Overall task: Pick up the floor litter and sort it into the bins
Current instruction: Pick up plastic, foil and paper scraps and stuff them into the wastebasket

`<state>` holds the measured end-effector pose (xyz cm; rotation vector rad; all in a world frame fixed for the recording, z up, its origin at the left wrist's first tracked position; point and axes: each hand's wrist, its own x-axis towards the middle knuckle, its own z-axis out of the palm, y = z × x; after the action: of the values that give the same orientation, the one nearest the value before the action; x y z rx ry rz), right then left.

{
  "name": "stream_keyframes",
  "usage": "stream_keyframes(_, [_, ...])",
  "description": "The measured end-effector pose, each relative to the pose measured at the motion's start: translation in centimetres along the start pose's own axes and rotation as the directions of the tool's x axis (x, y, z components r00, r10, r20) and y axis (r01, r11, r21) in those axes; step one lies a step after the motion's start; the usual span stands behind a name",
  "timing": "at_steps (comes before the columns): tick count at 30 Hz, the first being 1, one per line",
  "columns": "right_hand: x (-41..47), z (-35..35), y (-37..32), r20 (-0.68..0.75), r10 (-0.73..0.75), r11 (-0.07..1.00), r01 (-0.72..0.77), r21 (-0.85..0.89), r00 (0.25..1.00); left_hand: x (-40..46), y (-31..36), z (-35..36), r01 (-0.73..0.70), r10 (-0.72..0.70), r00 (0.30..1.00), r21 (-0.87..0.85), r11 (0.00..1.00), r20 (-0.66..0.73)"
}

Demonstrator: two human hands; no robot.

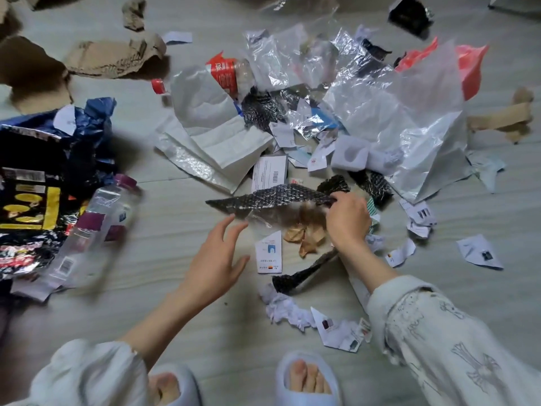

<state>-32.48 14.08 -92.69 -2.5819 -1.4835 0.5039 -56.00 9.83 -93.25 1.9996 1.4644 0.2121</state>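
Note:
Litter covers the pale floor. My right hand (347,219) pinches the right end of a black bubble-wrap strip (263,200) with a clear plastic film hanging under it, lifted just above the floor. My left hand (218,260) reaches toward the strip's lower left edge with fingers spread; its fingertips are at the film's edge and hold nothing. Under the strip lie crumpled brown paper (307,235) and a small white card (269,256). No bin is in view.
A heap of clear and silver plastic (380,106), white mailers (222,142) and paper scraps fills the middle. Torn cardboard (114,58) lies at the top left. A clear bottle (96,221) and black snack wrappers (26,200) sit left. My slippered feet (307,379) are at the bottom.

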Motion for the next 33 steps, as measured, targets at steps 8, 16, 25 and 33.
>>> stream_keyframes(8, [-2.9,-3.7,-2.9,-0.001,-0.185,0.808,0.152,0.57,0.983,4.0,4.5,-2.8,-0.118,0.113,0.987,-0.03,0.993,-0.115])
stream_keyframes(16, [-5.6,-5.8,-5.7,0.388,-0.139,0.354,-0.32,0.879,0.911,1.7,5.9,-1.3,0.025,-0.042,0.998,-0.318,0.948,-0.045])
stream_keyframes(25, [-7.3,-3.1,-4.2,0.15,-0.111,0.706,-0.029,0.708,0.982,-0.2,4.3,-3.8,-0.048,-0.035,0.988,-0.525,0.85,-0.148])
stream_keyframes(33, [-11.9,-1.8,-7.0,0.445,-0.519,0.674,0.028,0.739,0.73,-0.6,4.6,-5.0,-0.002,-0.177,0.972,-0.758,0.653,-0.155])
